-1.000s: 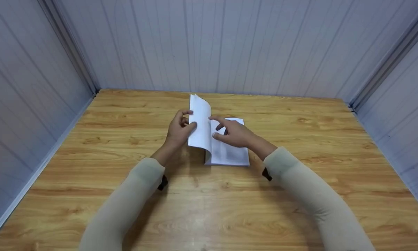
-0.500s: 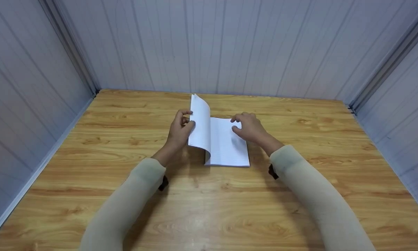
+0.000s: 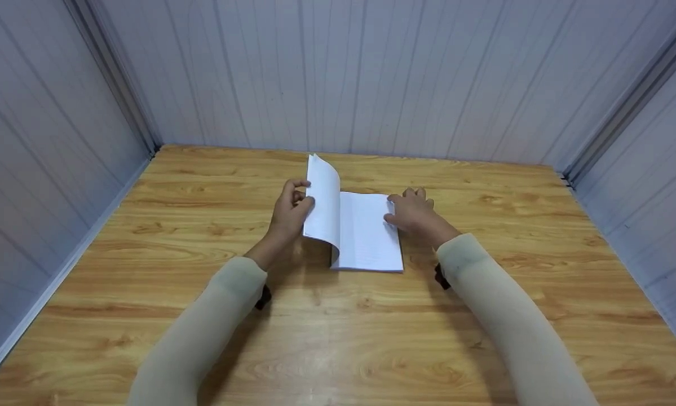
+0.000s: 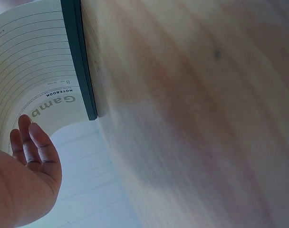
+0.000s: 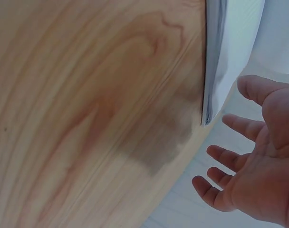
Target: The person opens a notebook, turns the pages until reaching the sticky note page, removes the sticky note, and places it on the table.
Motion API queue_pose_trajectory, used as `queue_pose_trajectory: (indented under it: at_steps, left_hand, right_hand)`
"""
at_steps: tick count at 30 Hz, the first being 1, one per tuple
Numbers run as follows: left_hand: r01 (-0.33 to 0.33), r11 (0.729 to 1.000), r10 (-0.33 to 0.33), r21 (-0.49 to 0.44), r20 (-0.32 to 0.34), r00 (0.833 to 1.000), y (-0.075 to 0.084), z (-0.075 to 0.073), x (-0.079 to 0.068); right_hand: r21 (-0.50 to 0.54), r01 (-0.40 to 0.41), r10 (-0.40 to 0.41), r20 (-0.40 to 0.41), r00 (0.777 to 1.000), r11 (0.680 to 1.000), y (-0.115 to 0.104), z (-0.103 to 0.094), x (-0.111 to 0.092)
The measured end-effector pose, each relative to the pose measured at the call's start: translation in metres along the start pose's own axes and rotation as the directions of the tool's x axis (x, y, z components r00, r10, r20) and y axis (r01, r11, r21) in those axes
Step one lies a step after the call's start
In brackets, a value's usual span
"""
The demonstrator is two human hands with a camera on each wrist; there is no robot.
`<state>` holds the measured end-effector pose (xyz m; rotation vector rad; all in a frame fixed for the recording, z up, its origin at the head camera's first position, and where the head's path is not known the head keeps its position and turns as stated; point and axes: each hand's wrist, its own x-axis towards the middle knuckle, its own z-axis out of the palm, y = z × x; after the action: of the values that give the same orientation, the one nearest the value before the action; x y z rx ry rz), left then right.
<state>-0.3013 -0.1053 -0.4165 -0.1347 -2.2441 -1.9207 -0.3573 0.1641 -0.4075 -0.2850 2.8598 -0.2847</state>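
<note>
A lined notebook (image 3: 369, 239) lies open on the wooden table, its right-hand pages flat and a stack of left-hand pages (image 3: 322, 197) standing up in a curve. My left hand (image 3: 288, 211) grips the outer edge of that raised stack, thumb in front and fingers behind. In the left wrist view the left hand (image 4: 33, 175) is beside a page printed "NOTEBOOK" and the dark spine (image 4: 79, 61). At the notebook's upper right edge is my right hand (image 3: 415, 215), thumb and index finger apart by the page corner. The right wrist view shows the right hand (image 5: 263, 156) with fingers spread and loosely bent.
The wooden table (image 3: 338, 338) extends around the notebook on all sides. Pale panelled walls (image 3: 338, 73) enclose the back, left and right. Light sleeves cover both forearms, with a dark band (image 3: 442, 276) showing below the right cuff.
My right hand has moved right, from beside the raised pages across the flat page to its upper right edge. The left hand keeps its grip on the raised pages, nearly still.
</note>
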Motion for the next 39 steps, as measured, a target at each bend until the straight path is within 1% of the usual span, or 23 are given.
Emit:
queue_pose_trajectory:
  at_steps: [3, 6, 11, 15, 20, 24, 30, 32, 37, 39]
  left_hand:
    - [-0.005, 1.0, 0.005, -0.007, 0.006, 1.0, -0.001, 0.0, 0.0]
    - [-0.015, 1.0, 0.015, -0.013, 0.01, 1.0, -0.001, 0.001, 0.0]
    - [-0.043, 0.999, 0.043, -0.002, 0.007, 0.999, -0.002, 0.002, 0.001]
    - [-0.033, 0.999, 0.033, 0.001, 0.009, 0.999, 0.0, 0.001, 0.001]
    - [0.0, 1.0, 0.0, 0.002, 0.009, 1.0, 0.001, 0.001, 0.003]
    - [0.015, 1.0, -0.015, -0.004, 0.013, 1.0, -0.001, 0.0, 0.003]
    - [0.034, 0.999, -0.034, 0.016, 0.026, 0.999, -0.002, 0.001, 0.002]
    - [0.02, 1.0, -0.02, 0.019, 0.032, 0.999, -0.002, 0.001, 0.002]
    - [-0.024, 1.0, 0.024, 0.012, 0.01, 1.0, -0.004, 0.003, 0.003]
    - [-0.02, 1.0, 0.02, 0.013, 0.006, 1.0, -0.004, 0.002, 0.002]
  right_hand:
    - [-0.015, 0.01, -0.01, 0.038, 0.999, 1.0, 0.003, 0.001, -0.001]
    - [-0.016, 0.017, -0.016, 0.049, 0.999, 1.0, 0.005, 0.002, -0.001]
    - [-0.024, -0.002, 0.003, 0.063, 0.998, 1.0, 0.009, 0.004, 0.001]
    - [-0.023, -0.014, 0.016, 0.072, 0.997, 1.0, 0.012, 0.005, 0.003]
    - [-0.017, -0.027, 0.029, 0.07, 0.997, 0.999, 0.016, 0.007, 0.005]
    - [-0.011, -0.024, 0.025, 0.077, 0.997, 1.0, 0.017, 0.008, 0.005]
    - [0.004, -0.008, 0.008, 0.074, 0.997, 1.0, 0.019, 0.008, 0.004]
    - [-0.007, -0.004, 0.004, 0.071, 0.997, 1.0, 0.019, 0.007, 0.003]
    - [-0.013, 0.009, -0.008, 0.062, 0.998, 1.0, 0.02, 0.007, 0.003]
    - [-0.005, 0.01, -0.01, 0.063, 0.998, 1.0, 0.021, 0.008, 0.003]
